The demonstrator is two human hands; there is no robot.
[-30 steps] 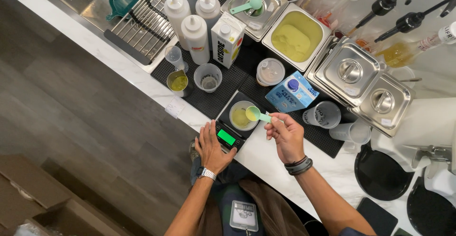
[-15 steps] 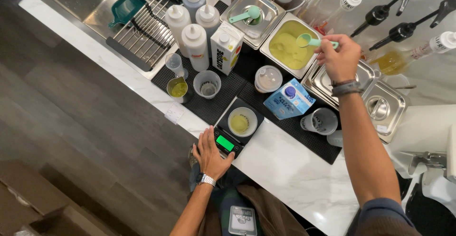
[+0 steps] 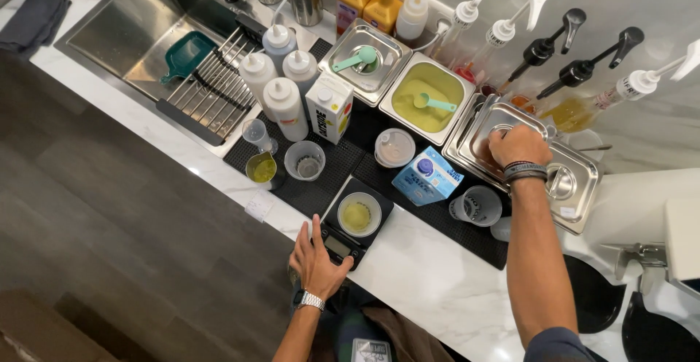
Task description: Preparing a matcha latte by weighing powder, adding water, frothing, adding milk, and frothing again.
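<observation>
Right hand (image 3: 518, 147) reaching across, fingers closing over knob of steel lid (image 3: 490, 137) to lift it. Left hand (image 3: 315, 254) lying flat and relaxed, steadying black scale (image 3: 351, 232) at tabletop (image 3: 430, 274) edge; cup of yellow powder (image 3: 359, 214) sitting on scale for weighing.

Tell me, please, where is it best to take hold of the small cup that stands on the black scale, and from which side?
Probably by the rim and upper wall of the small cup, pinched from above. It stands upright and open on the black scale with yellow powder inside, so keep it level. The left hand rests at the scale's near edge; the right hand is on a steel lid.
</observation>
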